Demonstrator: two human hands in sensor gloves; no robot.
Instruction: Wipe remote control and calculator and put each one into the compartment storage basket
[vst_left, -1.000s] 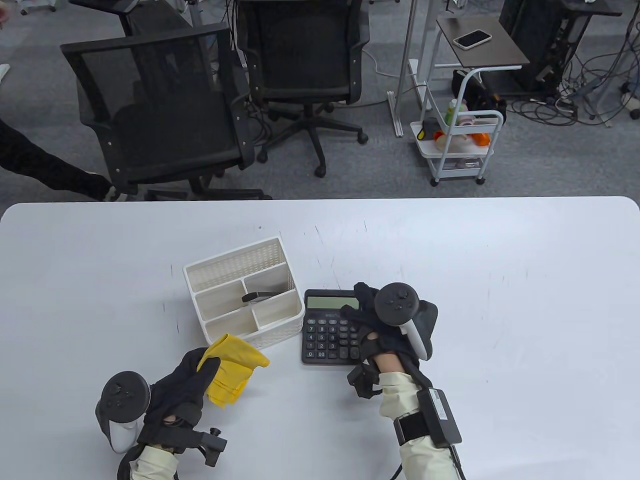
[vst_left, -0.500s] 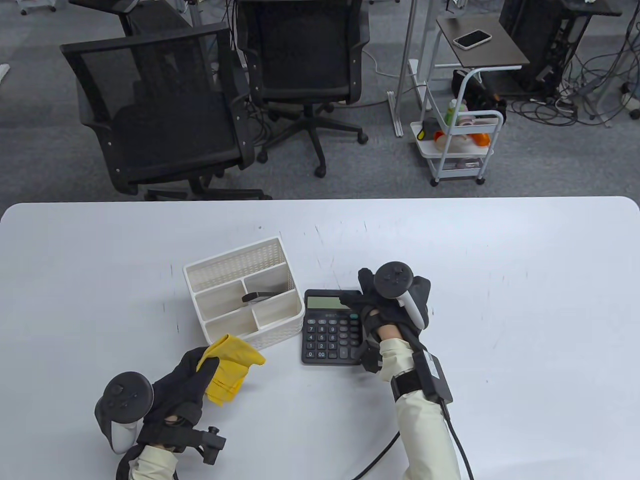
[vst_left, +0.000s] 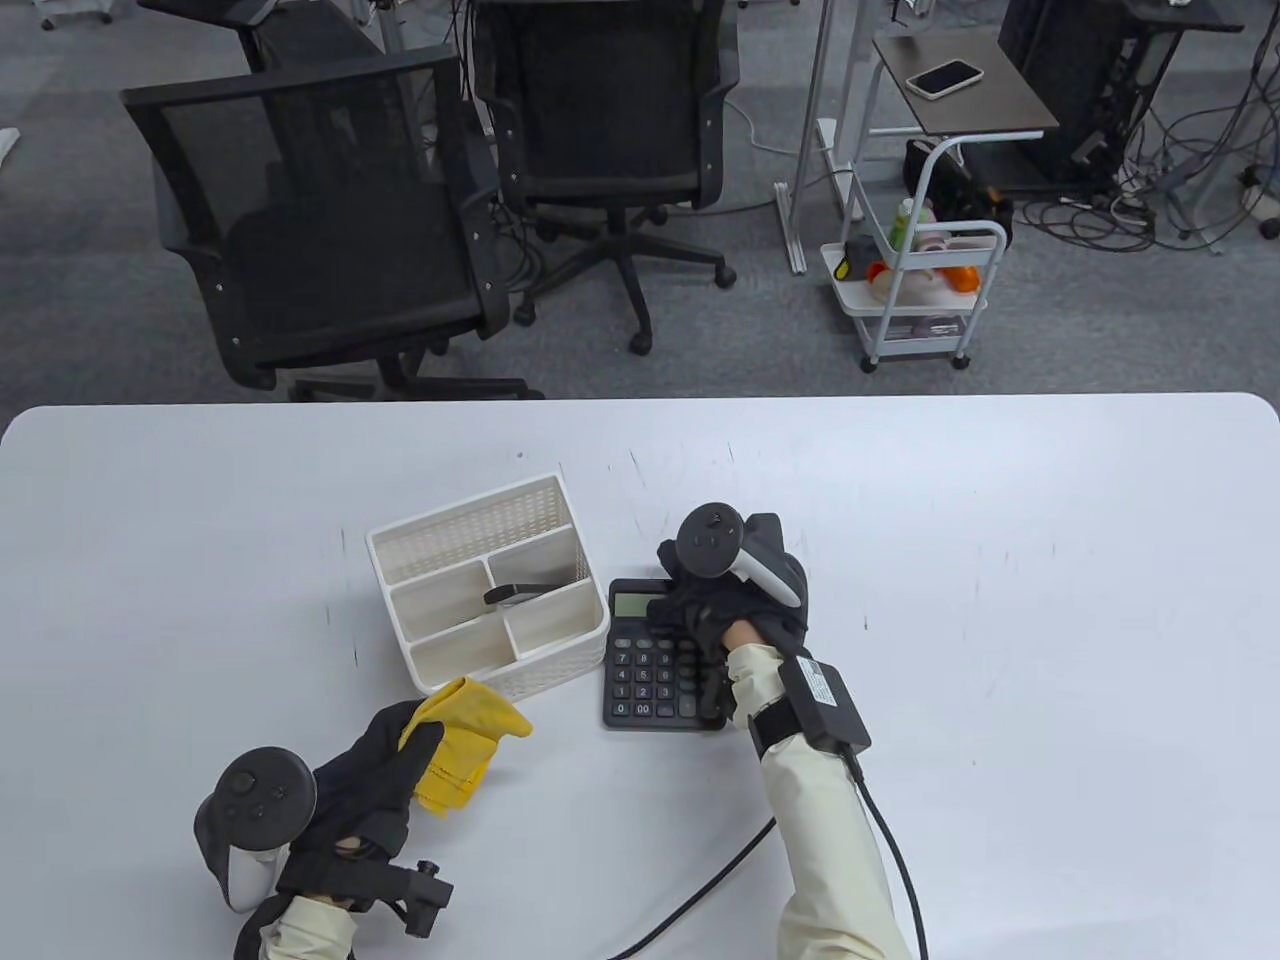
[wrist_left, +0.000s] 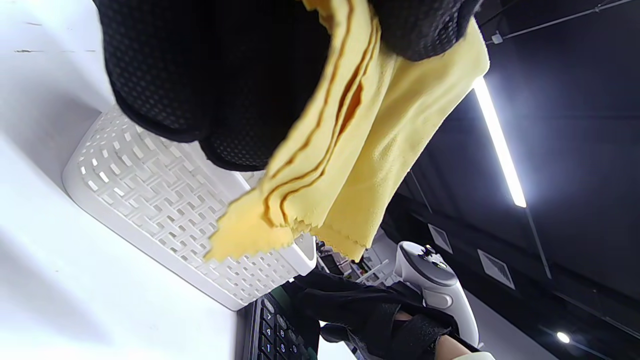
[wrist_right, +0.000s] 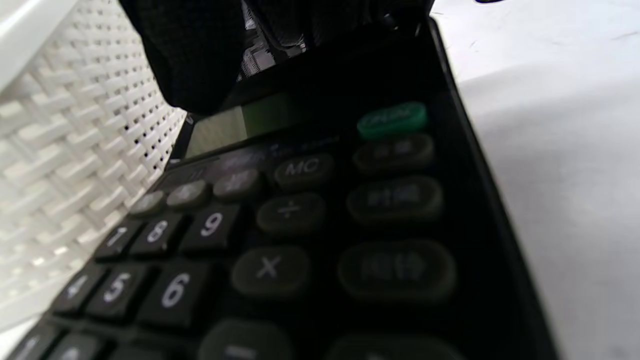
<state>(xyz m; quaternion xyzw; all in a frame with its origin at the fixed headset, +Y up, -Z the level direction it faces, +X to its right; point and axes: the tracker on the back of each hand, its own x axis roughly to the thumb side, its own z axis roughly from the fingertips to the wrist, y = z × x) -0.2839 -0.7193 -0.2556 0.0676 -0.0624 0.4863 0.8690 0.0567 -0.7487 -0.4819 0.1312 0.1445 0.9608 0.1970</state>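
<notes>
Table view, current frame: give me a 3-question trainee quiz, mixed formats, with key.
1. True or false: the calculator already sits inside the storage basket.
2. Multiple choice: what does the left hand hold? A) the remote control B) a yellow cloth C) nothing
3. Fill in: the remote control lies in a ____ compartment of the basket (front or back, seen from the person).

Key
1. False. It lies on the table beside the basket's right wall, with the right hand over its display end.
2. B. The yellow cloth is pinched in its fingers, just in front of the basket.
3. Back.
</notes>
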